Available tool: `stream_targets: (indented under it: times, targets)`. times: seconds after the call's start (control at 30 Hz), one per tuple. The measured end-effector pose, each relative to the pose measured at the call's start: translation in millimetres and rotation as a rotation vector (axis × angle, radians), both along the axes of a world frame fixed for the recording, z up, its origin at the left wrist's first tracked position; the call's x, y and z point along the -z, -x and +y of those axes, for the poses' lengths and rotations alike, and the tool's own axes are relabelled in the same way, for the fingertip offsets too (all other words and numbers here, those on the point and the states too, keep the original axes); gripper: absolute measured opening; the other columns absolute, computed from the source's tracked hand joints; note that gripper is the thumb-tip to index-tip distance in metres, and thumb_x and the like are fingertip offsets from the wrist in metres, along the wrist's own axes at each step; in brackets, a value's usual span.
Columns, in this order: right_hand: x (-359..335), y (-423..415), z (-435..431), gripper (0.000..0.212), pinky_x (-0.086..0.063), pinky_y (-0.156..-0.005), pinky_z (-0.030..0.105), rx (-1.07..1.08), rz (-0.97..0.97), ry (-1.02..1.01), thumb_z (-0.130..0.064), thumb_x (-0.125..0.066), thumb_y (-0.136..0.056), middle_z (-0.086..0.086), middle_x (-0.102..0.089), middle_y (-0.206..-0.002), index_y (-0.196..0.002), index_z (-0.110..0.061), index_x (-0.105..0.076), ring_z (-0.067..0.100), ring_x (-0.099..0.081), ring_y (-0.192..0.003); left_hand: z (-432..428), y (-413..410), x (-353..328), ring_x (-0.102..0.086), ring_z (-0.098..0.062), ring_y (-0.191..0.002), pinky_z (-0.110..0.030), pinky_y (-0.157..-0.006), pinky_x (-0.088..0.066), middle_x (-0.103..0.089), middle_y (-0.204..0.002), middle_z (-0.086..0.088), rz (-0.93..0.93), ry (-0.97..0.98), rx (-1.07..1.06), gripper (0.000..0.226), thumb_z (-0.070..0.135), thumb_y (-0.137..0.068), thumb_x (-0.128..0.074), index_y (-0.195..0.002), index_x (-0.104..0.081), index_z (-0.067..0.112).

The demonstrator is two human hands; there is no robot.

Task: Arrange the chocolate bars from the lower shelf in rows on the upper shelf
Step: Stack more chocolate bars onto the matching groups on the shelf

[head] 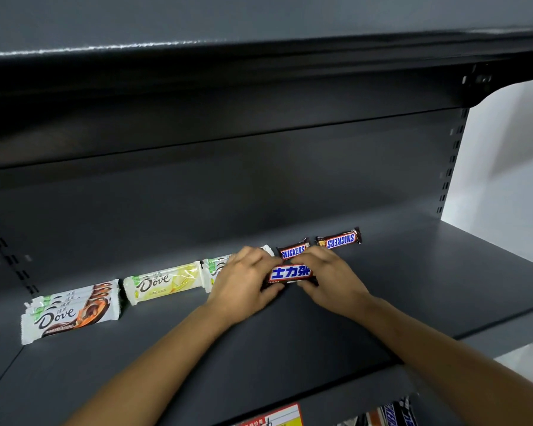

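On the dark grey upper shelf [320, 333], both my hands hold one Snickers bar [290, 273] with blue Chinese lettering. My left hand [243, 281] grips its left end and my right hand [326, 275] grips its right end. Just behind it lies a second Snickers bar [292, 251], and a third Snickers bar [339, 239] lies further right. To the left run a stack of white-and-brown Dove bars [70, 312], a pale yellow Dove bar [163, 281], and another Dove stack [217, 265] partly hidden by my left hand.
Another dark shelf [259, 56] overhangs above. At the bottom edge, more Snickers bars [394, 415] and a red-and-yellow price label [274, 418] show on the lower shelf. The shelf's slotted upright [453, 161] and a white wall [511, 155] stand at right.
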State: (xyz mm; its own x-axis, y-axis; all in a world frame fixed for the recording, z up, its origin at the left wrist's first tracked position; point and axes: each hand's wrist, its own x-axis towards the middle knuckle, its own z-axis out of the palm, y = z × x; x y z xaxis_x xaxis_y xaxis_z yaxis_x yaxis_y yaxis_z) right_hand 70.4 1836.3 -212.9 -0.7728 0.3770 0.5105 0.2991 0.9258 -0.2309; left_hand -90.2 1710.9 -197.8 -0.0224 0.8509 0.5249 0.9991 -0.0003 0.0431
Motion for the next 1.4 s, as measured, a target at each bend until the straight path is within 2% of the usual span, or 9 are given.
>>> stream_targets:
  times: [0.23, 0.37, 0.57, 0.83, 0.93, 1.07, 1.2, 1.27, 1.4]
  targets:
    - [-2.2, -31.3, 17.4, 0.038, -0.033, -0.088, 0.019, 0.04, -0.012, -0.006, -0.023, -0.067, -0.082, -0.002, -0.056, -0.112, -0.119, -0.019, -0.058, 0.011, -0.048, -0.101, 23.3, -23.5, 7.9, -0.06, -0.023, -0.086, -0.032, -0.074, -0.052, -0.063, -0.095, 0.001, 0.059, 0.035, -0.023, 0.041, 0.037, -0.071, -0.067, -0.109, -0.063, 0.022]
    - [1.3, -47.8, 30.2, 0.042, -0.037, -0.093, 0.025, 0.046, -0.029, -0.001, -0.021, -0.069, -0.079, 0.001, -0.057, -0.113, -0.119, -0.017, -0.058, 0.015, -0.05, -0.104, 35.8, -42.5, 12.5, -0.06, -0.02, -0.079, -0.031, -0.063, -0.054, -0.064, -0.087, 0.004, 0.034, -0.016, -0.022, 0.034, 0.042, -0.076, -0.049, -0.098, -0.065, 0.022]
    - [3.4, -71.4, 49.8, 0.057, -0.029, -0.105, 0.029, 0.121, -0.086, 0.036, -0.032, -0.068, -0.08, -0.002, -0.045, -0.131, -0.131, -0.021, -0.047, 0.013, -0.039, -0.12, 52.2, -56.7, 26.0, -0.06, -0.018, -0.082, -0.025, -0.067, -0.051, -0.065, -0.091, 0.006, -0.016, -0.046, -0.022, 0.033, 0.034, -0.071, -0.074, -0.1, -0.065, 0.023]
    - [2.8, -78.6, 55.8, 0.052, -0.035, -0.103, 0.024, 0.103, -0.12, 0.094, -0.025, -0.066, -0.083, -0.001, -0.041, -0.131, -0.132, -0.02, -0.047, 0.013, -0.042, -0.12, 49.2, -52.5, 32.8, -0.062, -0.019, -0.083, -0.027, -0.071, -0.05, -0.066, -0.092, 0.003, -0.043, -0.032, -0.051, 0.037, 0.031, -0.069, -0.078, -0.103, -0.067, 0.02]
    - [1.9, -76.5, 51.8, 0.054, -0.038, -0.102, 0.025, 0.126, -0.124, 0.148, -0.022, -0.068, -0.082, -0.001, -0.039, -0.131, -0.132, -0.019, -0.046, 0.012, -0.044, -0.116, 47.4, -51.1, 29.3, -0.062, -0.014, -0.085, -0.025, -0.075, -0.048, -0.067, -0.095, 0.004, -0.193, -0.011, -0.031, 0.034, 0.031, -0.074, -0.075, -0.106, -0.068, 0.021]
    - [-3.2, -76.5, 51.6, 0.03, -0.044, -0.087, 0.019, 0.192, 0.002, 0.287, -0.012, -0.064, -0.085, -0.001, -0.055, -0.11, -0.115, -0.017, -0.06, 0.004, -0.049, -0.089, 48.2, -56.1, 17.1, -0.062, 0.003, -0.076, -0.013, -0.074, -0.046, -0.07, -0.083, 0.01, -0.734, 0.031, -0.014, 0.013, 0.022, -0.085, -0.067, -0.096, -0.073, 0.02]
    - [-9.3, -79.6, 55.3, 0.022, -0.035, -0.074, 0.011, 0.246, 0.111, 0.436, -0.014, -0.062, -0.088, -0.006, -0.062, -0.094, -0.109, -0.017, -0.064, 0.006, -0.055, -0.084, 57.0, -59.2, 15.5, -0.062, -0.009, -0.068, -0.035, -0.081, -0.055, -0.07, -0.076, -0.001, -1.119, -0.002, -0.049, 0.014, 0.021, -0.09, -0.059, -0.081, -0.07, 0.021]
    - [-9.4, -79.4, 61.0, 0.021, -0.036, -0.074, 0.014, 0.264, 0.1, 0.507, -0.017, -0.061, -0.089, -0.006, -0.063, -0.089, -0.11, -0.018, -0.063, 0.008, -0.057, -0.085, 62.1, -61.3, 15.0, -0.063, -0.012, -0.073, -0.037, -0.084, -0.054, -0.069, -0.08, 0.002, -1.223, -0.042, -0.046, 0.004, 0.022, -0.086, -0.064, -0.087, -0.067, 0.024]
    - [-9.9, -78.0, 82.7, 0.019, -0.042, -0.077, 0.021, 0.302, 0.14, 0.603, -0.02, -0.059, -0.09, -0.005, -0.06, -0.076, -0.109, -0.015, -0.058, 0.009, -0.057, -0.08, 77.6, -64.3, 16.5, -0.065, -0.019, -0.071, -0.034, -0.077, -0.052, -0.066, -0.078, -0.007, -1.19, -0.038, -0.083, 0.028, 0.009, -0.081, -0.07, -0.101, -0.06, 0.025]
